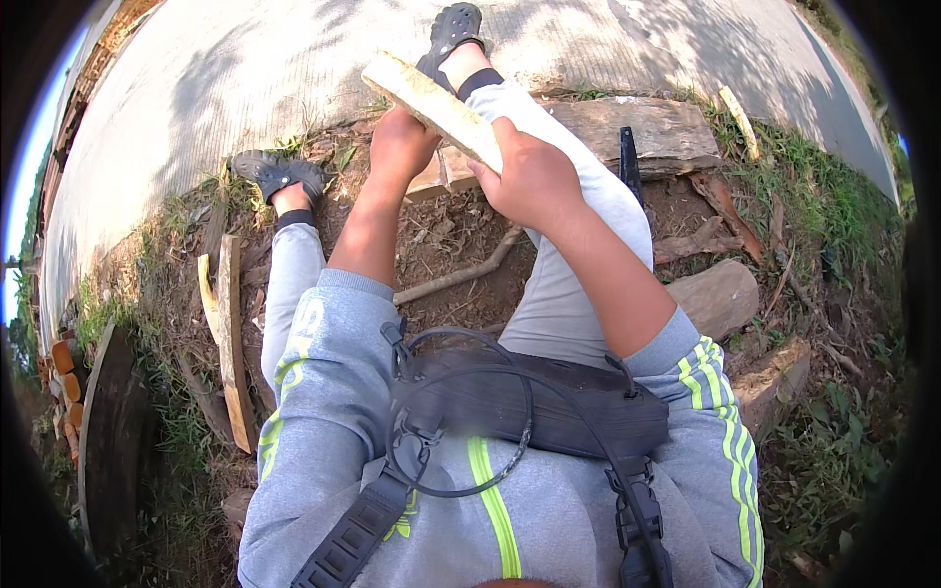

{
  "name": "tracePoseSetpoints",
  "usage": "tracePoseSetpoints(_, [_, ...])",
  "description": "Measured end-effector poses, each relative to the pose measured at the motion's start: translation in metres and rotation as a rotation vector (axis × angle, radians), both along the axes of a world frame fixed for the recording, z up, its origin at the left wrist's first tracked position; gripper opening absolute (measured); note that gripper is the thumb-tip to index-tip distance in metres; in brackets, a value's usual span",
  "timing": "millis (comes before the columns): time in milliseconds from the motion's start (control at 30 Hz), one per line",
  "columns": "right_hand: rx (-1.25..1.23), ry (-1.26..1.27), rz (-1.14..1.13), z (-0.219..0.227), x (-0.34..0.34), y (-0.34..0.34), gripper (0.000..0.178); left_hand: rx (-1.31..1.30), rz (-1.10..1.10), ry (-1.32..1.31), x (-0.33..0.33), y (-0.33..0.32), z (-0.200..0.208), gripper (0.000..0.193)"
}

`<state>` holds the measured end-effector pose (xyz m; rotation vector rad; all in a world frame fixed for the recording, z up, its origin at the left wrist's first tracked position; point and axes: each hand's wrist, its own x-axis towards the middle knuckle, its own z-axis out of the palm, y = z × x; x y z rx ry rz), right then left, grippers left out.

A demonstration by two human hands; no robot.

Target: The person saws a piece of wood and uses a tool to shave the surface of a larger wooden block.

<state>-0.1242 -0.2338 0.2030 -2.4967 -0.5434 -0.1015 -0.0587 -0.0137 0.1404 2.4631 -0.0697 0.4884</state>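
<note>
My right hand [529, 181] is clamped around a pale split wood piece [431, 103], held at 12 o'clock above my knees. My left hand [400, 147] seems to grip it underneath, fingers hidden.

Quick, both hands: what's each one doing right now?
Left hand: closed on the piece of wood, from below.
Right hand: closed on the same piece of wood.
</note>
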Motion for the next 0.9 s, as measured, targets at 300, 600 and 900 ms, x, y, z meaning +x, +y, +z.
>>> tracePoseSetpoints(300, [0.809,0.067,0.002,0.011,-0.006,-0.010,0.047,-0.058,0.248,0.255,0.028,0.015,0.010,0.047])
tracePoseSetpoints(600, [1.260,0.373,-0.196,-0.038,0.006,-0.030,0.027,-0.392,0.202,0.170,0.019,0.063,0.025,0.035])
tracePoseSetpoints(900, [1.333,0.456,-0.199,-0.038,0.002,-0.024,0.034,-0.141,0.037,0.194,-0.008,0.034,0.027,0.031])
